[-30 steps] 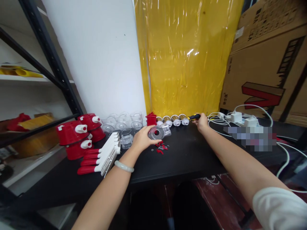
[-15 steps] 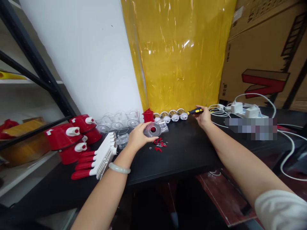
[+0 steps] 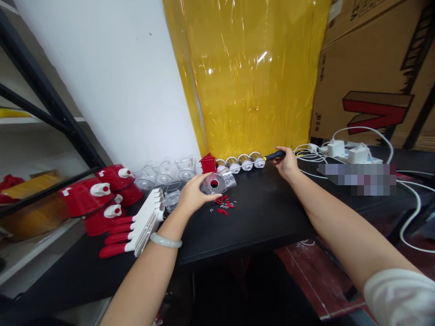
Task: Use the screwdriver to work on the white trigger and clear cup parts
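Observation:
My left hand [image 3: 193, 194] is closed round a clear plastic housing [image 3: 230, 178] with a round opening that shows red inside. In my right hand [image 3: 287, 164] is a screwdriver [image 3: 274, 155] with a dark and yellow handle. Its long thin shaft points left, and the tip reaches the top of the housing; whether it sits in a screw I cannot tell. Small red clips [image 3: 222, 211] and loose screws [image 3: 211, 210] lie on the black table [image 3: 251, 217] just below the housing. Behind it stand several metal cylinders with white ends [image 3: 245, 162] in a row.
White parts with red handles [image 3: 144, 222] and stacked red containers [image 3: 90, 194] are at the left. Clear plastic cups [image 3: 185, 167] and a red part [image 3: 207, 163] stand along the wall. A power strip with white cables [image 3: 356, 154] is at the right, before a cardboard box [image 3: 367, 59].
The screwdriver's handle has turned: less yellow shows on it now. Both hands keep nearly the same place, and the view has shifted slightly.

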{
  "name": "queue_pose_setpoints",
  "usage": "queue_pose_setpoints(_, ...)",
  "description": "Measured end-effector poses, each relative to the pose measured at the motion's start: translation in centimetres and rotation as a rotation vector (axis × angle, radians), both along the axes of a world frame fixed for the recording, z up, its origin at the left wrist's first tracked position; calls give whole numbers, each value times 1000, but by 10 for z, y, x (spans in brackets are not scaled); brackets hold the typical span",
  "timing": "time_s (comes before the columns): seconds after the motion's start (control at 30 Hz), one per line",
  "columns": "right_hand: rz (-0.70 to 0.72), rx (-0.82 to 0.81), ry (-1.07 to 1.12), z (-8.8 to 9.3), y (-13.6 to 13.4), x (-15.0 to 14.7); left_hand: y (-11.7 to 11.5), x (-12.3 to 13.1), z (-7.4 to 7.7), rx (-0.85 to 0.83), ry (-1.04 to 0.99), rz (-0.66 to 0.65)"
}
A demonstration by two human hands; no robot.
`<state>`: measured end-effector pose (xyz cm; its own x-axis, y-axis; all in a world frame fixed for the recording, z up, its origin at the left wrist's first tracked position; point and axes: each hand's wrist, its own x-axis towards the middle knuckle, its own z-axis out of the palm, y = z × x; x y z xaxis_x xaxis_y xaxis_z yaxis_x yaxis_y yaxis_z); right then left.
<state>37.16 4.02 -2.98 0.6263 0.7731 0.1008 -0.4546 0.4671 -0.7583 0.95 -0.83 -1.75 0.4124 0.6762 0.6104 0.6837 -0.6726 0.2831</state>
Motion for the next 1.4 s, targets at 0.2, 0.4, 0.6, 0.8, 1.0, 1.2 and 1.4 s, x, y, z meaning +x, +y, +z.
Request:
queue_pose_setpoints(0.2, -3, 59, -93, -4, -2, 1, -1, 0, 1, 4, -2, -3)
queue_pose_setpoints(0.4, 48, 8, 5, -1, 0, 1, 3, -1, -2, 7, -22, -17)
queue_pose_setpoints(0.6, 61, 32, -10, -2, 1, 2, 5, -2, -4, 30, -34, -27)
queue_pose_setpoints(0.8, 27, 23, -103, -4, 2, 0, 6, -2, -4, 39, -31, -34)
queue_pose_setpoints(1.0, 35, 41, -50, -2, 0, -3, 7, -3, -6, 24, -40, -33)
queue_pose_setpoints(1.2, 47, 36, -60, 2, -7, -3, 6, -2, -4, 31, -34, -34)
queue_pose_setpoints(1.4, 50, -14, 1, 4, -8, 0, 6, -2, -5, 38, -32, -45)
